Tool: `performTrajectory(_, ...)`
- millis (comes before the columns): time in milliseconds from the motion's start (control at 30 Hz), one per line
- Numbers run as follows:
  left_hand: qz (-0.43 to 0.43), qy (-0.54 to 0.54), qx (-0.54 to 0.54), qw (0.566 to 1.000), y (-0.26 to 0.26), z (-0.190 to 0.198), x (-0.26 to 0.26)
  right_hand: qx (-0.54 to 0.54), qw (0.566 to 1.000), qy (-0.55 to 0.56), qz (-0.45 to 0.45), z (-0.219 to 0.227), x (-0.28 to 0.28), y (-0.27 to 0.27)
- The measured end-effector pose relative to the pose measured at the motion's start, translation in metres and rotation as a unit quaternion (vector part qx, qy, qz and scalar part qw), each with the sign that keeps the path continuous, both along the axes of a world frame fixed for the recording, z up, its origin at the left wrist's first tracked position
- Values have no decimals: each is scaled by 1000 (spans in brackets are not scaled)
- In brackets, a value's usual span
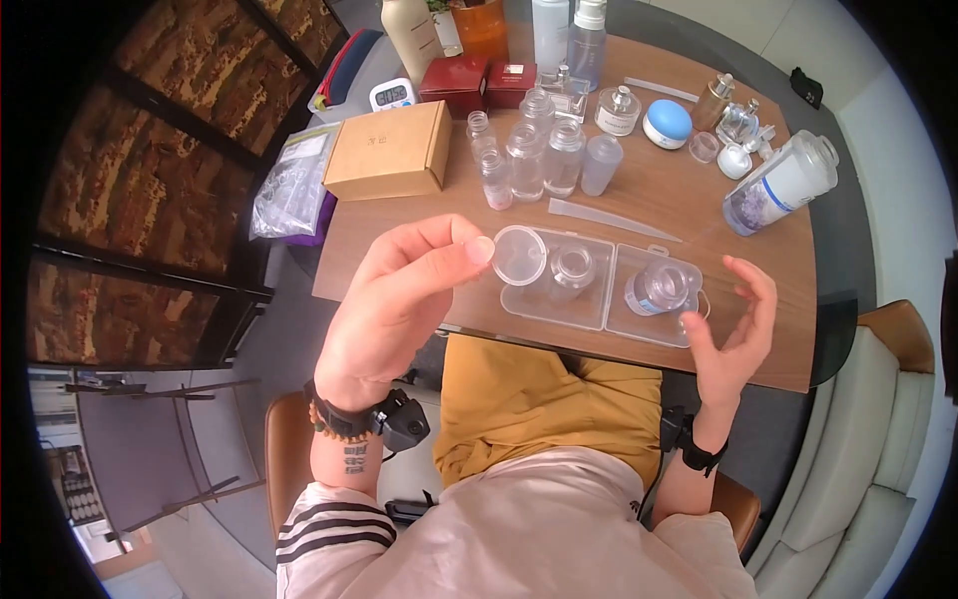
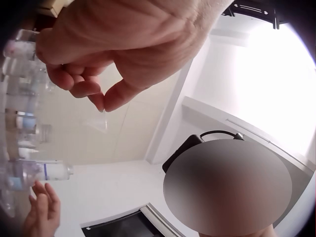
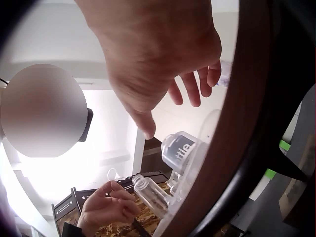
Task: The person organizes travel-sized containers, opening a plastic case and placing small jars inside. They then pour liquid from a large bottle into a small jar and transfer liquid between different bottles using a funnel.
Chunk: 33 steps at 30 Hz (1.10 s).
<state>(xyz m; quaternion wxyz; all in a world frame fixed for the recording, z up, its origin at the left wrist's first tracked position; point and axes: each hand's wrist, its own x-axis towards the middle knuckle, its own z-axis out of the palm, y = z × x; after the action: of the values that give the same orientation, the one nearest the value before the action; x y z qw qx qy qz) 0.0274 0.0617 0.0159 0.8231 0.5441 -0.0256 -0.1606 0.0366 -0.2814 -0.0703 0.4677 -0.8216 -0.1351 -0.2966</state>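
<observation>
In the head view my left hand [image 1: 399, 275] pinches a small clear plastic funnel [image 1: 520, 256] by its edge, between thumb and fingertip. The funnel's round mouth overlaps the left half of an opened clear plastic case [image 1: 606, 299]. An uncapped clear bottle [image 1: 572, 268] stands in that left half. In the right half sits a small clear jar [image 1: 661, 288], whose grey label [image 3: 180, 149] shows in the right wrist view. My right hand [image 1: 736, 334] is just right of the jar, thumb and fingers spread apart, with nothing between them.
Several clear bottles [image 1: 526, 160] stand behind the case, beside a cardboard box [image 1: 387, 150]. A translucent strip [image 1: 614, 219] lies between them and the case. Farther right are a blue-lidded jar [image 1: 668, 122] and a large tilted bottle [image 1: 783, 185]. A timer [image 1: 392, 95] stands behind the box.
</observation>
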Motion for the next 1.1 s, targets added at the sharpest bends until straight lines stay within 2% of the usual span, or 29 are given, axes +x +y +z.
performTrajectory(267, -36, 45, 47, 997, -13, 16, 11, -29, 999, -1, 42, -10, 5, -4)
performTrajectory(500, -15, 59, 66, 996, -25, 22, 19, -32, 998, 20, 55, -5, 6, -1)
performTrajectory(633, -7, 61, 122, 991, -28, 18, 21, -39, 996, 27, 77, -4, 7, 2)
performTrajectory(833, -10, 72, 151, 986, -31, 13, 24, -48, 994, 63, 78, -6, 7, 4)
performTrajectory(1100, -21, 71, 136, 988, -28, -1, 27, -75, 989, 108, 65, -1, 6, 9)
